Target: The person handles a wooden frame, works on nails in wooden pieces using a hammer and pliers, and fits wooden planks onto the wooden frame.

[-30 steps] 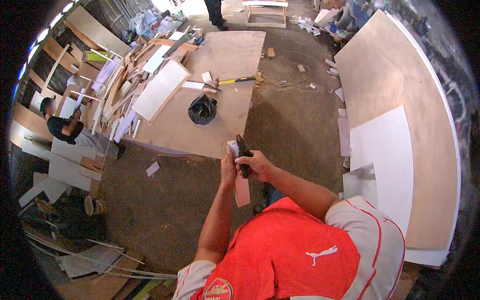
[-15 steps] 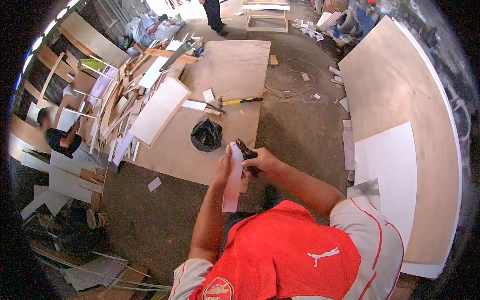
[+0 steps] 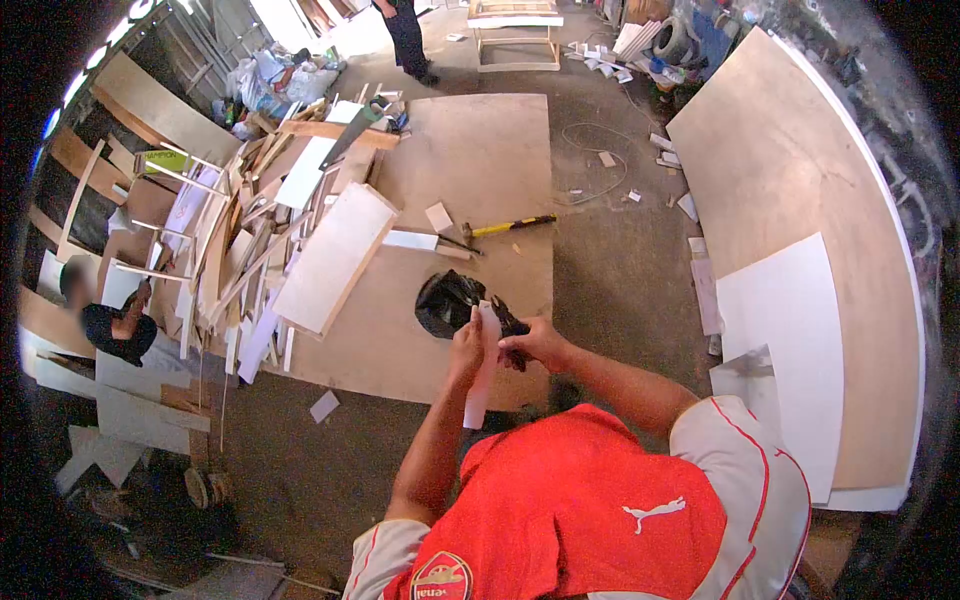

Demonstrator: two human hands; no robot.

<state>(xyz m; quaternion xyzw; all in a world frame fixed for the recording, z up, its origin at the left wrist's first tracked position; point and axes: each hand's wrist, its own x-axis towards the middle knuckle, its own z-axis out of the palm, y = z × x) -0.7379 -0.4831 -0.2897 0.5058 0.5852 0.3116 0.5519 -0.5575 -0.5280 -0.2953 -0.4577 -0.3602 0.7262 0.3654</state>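
My left hand [image 3: 469, 348] is closed round a narrow white strip of board [image 3: 484, 372], held upright in front of my chest. Just right of it, my right hand [image 3: 536, 345] grips a dark hand tool [image 3: 513, 330], whose head reaches up beside the strip. Behind the two hands lies a black plastic bag [image 3: 440, 303] on the big plywood sheet [image 3: 480, 150]. A hammer with a yellow and black handle [image 3: 513, 226] rests on the sheet beyond the bag.
A pile of wood offcuts [image 3: 250, 230] with a handsaw [image 3: 352, 133] covers the left of the sheet. Large boards [image 3: 790, 170] lean at the right. One person [image 3: 120, 325] is at the left, another [image 3: 405, 40] stands at the back near a wooden frame [image 3: 518, 50].
The strip and the dark tool have turned in my hands. My view has shifted, and the plywood sheet and black bag now appear closer to my hands.
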